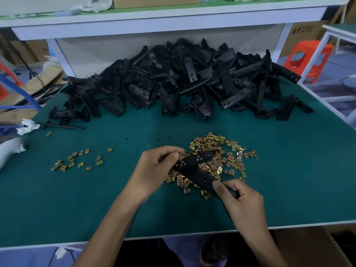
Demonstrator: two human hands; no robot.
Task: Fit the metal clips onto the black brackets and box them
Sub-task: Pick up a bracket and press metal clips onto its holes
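One bracket (194,165), left hand (154,168), right hand (239,199)

We count two hands, left hand (154,170) and right hand (240,197), gripping one black bracket (194,166); one bracket heap (183,81) upper centre, beyond counting; two clip groups, centre pile (212,143), left scatter (81,164).

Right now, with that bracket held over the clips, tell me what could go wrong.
The left hand and right hand grip the bracket low over the clip pile; a slip could scatter clips toward the table edge. The bracket heap behind is piled loosely and might slide into them.
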